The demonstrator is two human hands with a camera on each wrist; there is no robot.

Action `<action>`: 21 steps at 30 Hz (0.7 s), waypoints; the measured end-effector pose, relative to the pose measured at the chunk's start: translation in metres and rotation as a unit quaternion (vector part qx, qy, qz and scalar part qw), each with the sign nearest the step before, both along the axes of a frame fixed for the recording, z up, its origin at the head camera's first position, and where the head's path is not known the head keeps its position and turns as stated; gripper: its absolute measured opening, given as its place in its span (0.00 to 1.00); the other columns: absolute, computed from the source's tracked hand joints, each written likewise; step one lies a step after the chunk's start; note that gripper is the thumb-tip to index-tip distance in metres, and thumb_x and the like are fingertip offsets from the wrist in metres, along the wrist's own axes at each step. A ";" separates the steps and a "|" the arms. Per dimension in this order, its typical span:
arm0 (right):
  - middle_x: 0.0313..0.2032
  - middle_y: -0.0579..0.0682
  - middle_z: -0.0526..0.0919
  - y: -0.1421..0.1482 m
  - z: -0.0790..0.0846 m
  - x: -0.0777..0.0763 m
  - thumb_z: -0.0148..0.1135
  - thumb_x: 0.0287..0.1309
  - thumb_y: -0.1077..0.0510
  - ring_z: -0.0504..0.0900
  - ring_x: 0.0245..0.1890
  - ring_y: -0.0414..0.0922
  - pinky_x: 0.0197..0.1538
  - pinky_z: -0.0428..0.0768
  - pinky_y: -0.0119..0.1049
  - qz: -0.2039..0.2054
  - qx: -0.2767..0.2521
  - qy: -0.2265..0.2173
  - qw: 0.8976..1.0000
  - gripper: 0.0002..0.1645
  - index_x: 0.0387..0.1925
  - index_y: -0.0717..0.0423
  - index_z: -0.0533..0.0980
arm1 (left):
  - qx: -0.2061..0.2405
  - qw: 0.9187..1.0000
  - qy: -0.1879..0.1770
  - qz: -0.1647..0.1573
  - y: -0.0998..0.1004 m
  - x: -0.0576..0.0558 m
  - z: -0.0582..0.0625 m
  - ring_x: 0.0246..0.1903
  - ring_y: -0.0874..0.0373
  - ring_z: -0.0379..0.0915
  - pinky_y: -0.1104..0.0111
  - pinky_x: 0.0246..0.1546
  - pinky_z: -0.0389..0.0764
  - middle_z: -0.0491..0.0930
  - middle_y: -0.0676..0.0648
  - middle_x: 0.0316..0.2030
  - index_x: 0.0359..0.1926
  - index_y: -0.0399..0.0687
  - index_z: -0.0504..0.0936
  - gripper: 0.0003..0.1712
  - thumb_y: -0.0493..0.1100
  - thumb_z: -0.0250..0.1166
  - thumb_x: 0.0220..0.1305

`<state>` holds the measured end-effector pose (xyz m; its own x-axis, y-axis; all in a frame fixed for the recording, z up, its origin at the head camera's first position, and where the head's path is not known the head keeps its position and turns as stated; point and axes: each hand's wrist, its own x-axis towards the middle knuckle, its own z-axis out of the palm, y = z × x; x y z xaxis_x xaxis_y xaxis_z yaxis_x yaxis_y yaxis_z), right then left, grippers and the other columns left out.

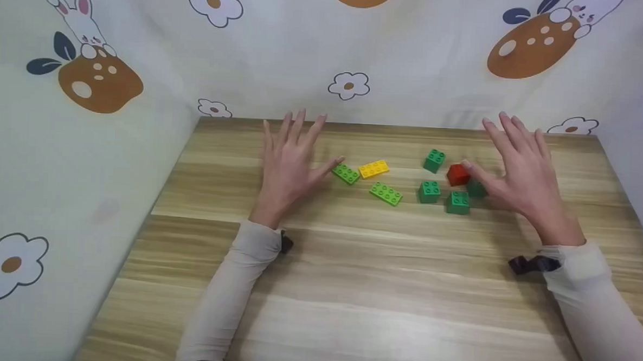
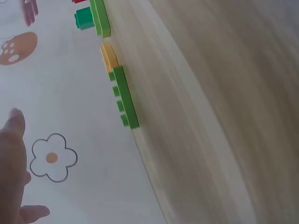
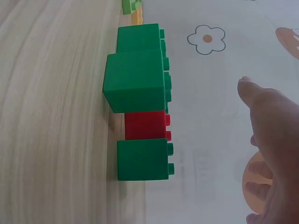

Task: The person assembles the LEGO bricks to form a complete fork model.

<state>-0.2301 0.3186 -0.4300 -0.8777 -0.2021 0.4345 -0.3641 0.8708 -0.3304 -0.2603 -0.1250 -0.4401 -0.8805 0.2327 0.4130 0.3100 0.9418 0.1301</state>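
Note:
My left hand is spread above the table, fingers straight and holding nothing. Its thumb tip overlaps the edge of a light green brick in the head view; the left wrist view shows the hand apart from that brick. Beside it lie a yellow brick and a second light green brick. My right hand is likewise spread and holds nothing, its thumb over a red brick. Around the red brick stand several square dark green bricks, one partly hidden by the hand.
The wood-grain table meets a white patterned cloth along its back edge, with more cloth at both sides. A black wrist device sits at the right cuff, another at the left.

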 end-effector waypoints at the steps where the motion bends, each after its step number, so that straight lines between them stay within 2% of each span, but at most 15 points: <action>1: 0.84 0.56 0.61 -0.001 0.001 0.001 0.70 0.67 0.35 0.58 0.84 0.61 0.85 0.49 0.70 0.004 -0.006 0.009 1.000 0.49 0.84 0.39 0.63 | 0.004 1.000 0.002 -0.006 0.002 0.001 0.001 0.86 0.40 0.48 0.34 0.85 0.32 0.55 0.43 0.86 0.87 0.73 0.53 0.51 0.83 0.52 0.70; 5: 0.80 0.55 0.71 -0.006 0.005 0.005 0.73 0.67 0.39 0.68 0.79 0.61 0.78 0.67 0.70 0.022 -0.021 0.031 0.999 0.44 0.80 0.43 0.70 | 0.028 0.999 0.009 -0.030 0.011 0.007 0.003 0.84 0.43 0.54 0.40 0.87 0.37 0.59 0.45 0.85 0.85 0.68 0.60 0.46 0.77 0.54 0.75; 8: 0.74 0.56 0.78 -0.010 0.006 0.009 0.73 0.68 0.41 0.75 0.73 0.61 0.71 0.74 0.69 0.035 -0.023 0.025 0.999 0.40 0.76 0.46 0.74 | 0.049 0.997 0.007 -0.055 0.019 0.011 0.004 0.83 0.46 0.58 0.44 0.88 0.44 0.62 0.46 0.84 0.84 0.64 0.64 0.43 0.74 0.56 0.77; 11: 0.68 0.57 0.82 -0.013 0.007 0.012 0.72 0.70 0.42 0.80 0.66 0.60 0.64 0.80 0.67 0.045 -0.022 -0.003 0.999 0.37 0.74 0.49 0.76 | 0.069 0.994 -0.007 -0.080 0.028 0.016 0.005 0.82 0.47 0.61 0.46 0.88 0.49 0.64 0.46 0.83 0.83 0.62 0.66 0.41 0.71 0.58 0.77; 15: 0.60 0.56 0.83 -0.016 0.009 0.015 0.72 0.71 0.46 0.85 0.56 0.58 0.56 0.86 0.62 0.061 -0.021 -0.050 0.997 0.34 0.73 0.51 0.76 | 0.091 0.990 -0.026 -0.104 0.040 0.021 0.004 0.80 0.48 0.65 0.46 0.84 0.61 0.64 0.47 0.83 0.82 0.61 0.67 0.39 0.67 0.61 0.78; 18: 0.57 0.56 0.85 -0.017 0.008 0.015 0.73 0.71 0.49 0.86 0.53 0.56 0.53 0.88 0.58 0.077 -0.015 -0.086 0.993 0.31 0.71 0.52 0.77 | 0.096 0.988 -0.028 -0.117 0.047 0.024 0.002 0.78 0.47 0.68 0.46 0.80 0.69 0.64 0.49 0.83 0.82 0.62 0.67 0.38 0.65 0.62 0.78; 21: 0.55 0.54 0.87 -0.019 0.007 0.015 0.74 0.70 0.52 0.86 0.52 0.52 0.52 0.88 0.56 0.096 -0.008 -0.116 0.989 0.27 0.66 0.52 0.80 | 0.094 0.987 -0.034 -0.129 0.053 0.026 -0.002 0.76 0.46 0.71 0.47 0.79 0.71 0.64 0.50 0.83 0.81 0.61 0.68 0.37 0.63 0.62 0.79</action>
